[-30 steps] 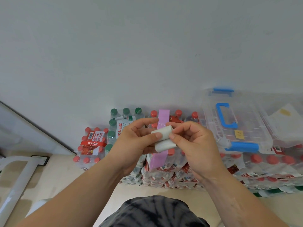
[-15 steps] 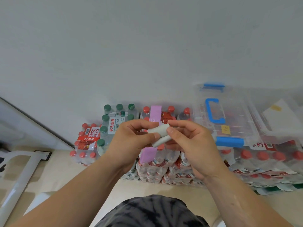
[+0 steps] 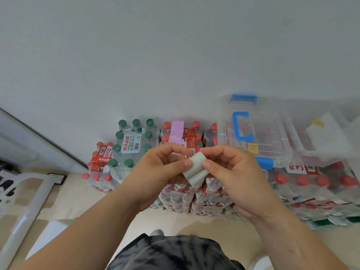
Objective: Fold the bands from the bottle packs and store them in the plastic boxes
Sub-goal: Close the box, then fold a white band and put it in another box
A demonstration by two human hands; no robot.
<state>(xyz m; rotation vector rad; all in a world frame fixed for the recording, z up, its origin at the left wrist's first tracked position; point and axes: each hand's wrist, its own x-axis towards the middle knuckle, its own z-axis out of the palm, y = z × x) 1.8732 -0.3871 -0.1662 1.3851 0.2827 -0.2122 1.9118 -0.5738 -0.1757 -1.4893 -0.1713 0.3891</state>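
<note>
A pale grey-white band, folded into a small bundle, is held between both hands in front of the bottle packs. My left hand pinches its left side with thumb and fingers. My right hand pinches its right side. A pink band marked 10 LB lies over a red-capped bottle pack behind the hands. A clear plastic box with blue handle and latches sits on the packs at right, lid closed. A second clear box stands beside it at far right.
A green-capped bottle pack and a smaller red-capped pack stand left against the white wall. More red-capped packs are stacked under the boxes. A white frame lies on the beige floor at left.
The folded band has been turned and squeezed tighter between both hands. The view has shifted, so the packs and boxes sit a little lower and further left.
</note>
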